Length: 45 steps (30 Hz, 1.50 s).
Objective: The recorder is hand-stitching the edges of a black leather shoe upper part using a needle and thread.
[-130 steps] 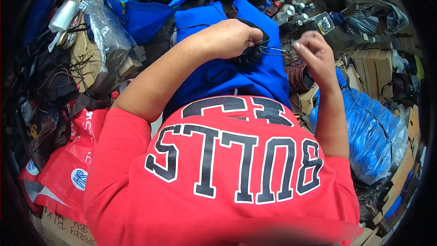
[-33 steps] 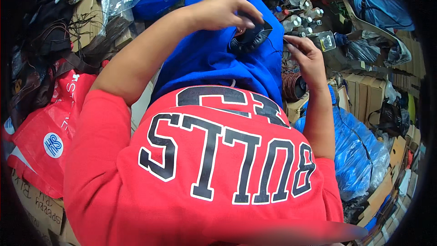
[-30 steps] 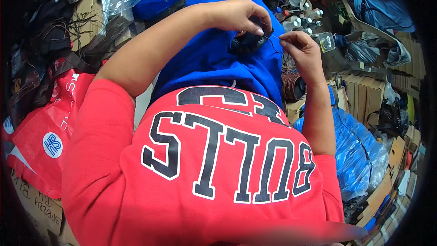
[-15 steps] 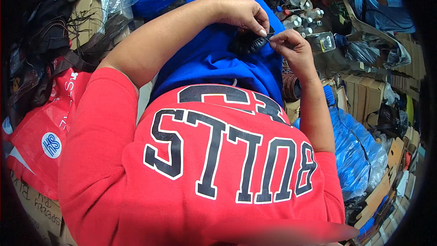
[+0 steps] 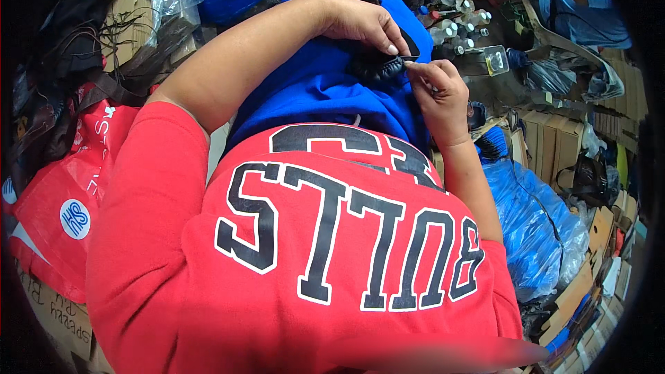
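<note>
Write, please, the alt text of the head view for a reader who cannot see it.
A person's bare left hand and bare right hand come close together at a black, ridged object over blue cloth on the lap. A blue, plastic-wrapped bundle lies at right, a glossy red bag at left.

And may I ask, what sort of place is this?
Probably a cluttered workshop or storeroom: clear bottles, brown cardboard and a blue plastic bag lie crowded on the right.
</note>
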Each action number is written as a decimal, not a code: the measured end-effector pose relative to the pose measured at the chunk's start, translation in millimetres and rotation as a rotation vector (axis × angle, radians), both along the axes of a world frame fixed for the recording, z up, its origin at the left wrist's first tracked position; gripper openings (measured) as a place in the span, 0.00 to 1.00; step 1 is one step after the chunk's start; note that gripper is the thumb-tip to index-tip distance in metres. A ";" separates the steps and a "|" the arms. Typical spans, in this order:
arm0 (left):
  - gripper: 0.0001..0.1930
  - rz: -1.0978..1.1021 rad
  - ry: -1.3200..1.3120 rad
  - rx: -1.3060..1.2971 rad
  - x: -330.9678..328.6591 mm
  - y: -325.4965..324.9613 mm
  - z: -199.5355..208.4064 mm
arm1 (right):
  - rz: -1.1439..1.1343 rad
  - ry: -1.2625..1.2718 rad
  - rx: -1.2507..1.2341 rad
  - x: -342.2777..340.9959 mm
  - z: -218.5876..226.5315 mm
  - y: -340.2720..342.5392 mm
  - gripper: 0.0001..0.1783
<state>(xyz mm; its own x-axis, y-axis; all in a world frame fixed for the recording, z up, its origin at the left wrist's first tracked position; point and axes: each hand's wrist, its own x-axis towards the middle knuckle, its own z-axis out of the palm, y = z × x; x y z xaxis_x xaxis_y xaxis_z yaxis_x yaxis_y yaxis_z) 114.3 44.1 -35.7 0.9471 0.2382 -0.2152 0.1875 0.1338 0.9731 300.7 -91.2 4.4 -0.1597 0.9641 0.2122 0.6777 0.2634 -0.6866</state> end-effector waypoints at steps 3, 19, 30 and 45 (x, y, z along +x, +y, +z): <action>0.18 -0.025 0.008 -0.005 0.8 -2.1 0.5 | 0.032 -0.193 -0.002 -6.4 14.7 -0.5 0.10; 0.13 0.020 0.062 0.452 17.4 -1.7 5.3 | 0.044 -0.020 -0.691 9.1 7.1 35.2 0.09; 0.15 0.251 0.369 0.880 -66.6 -44.9 33.7 | 0.118 0.001 -0.161 34.2 -24.6 16.7 0.14; 0.23 0.626 -0.617 -0.793 -14.3 -31.6 16.9 | 0.082 1.729 -0.595 23.4 -15.2 10.8 0.25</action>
<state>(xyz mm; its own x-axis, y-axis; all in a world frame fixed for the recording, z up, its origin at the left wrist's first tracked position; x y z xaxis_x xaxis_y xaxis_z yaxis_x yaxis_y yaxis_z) 100.0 12.5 -18.8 0.7084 0.7034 -0.0587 -0.5977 0.6421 0.4800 324.2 -80.4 -10.8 -0.2039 0.9663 -0.1571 -0.8114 -0.2566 -0.5252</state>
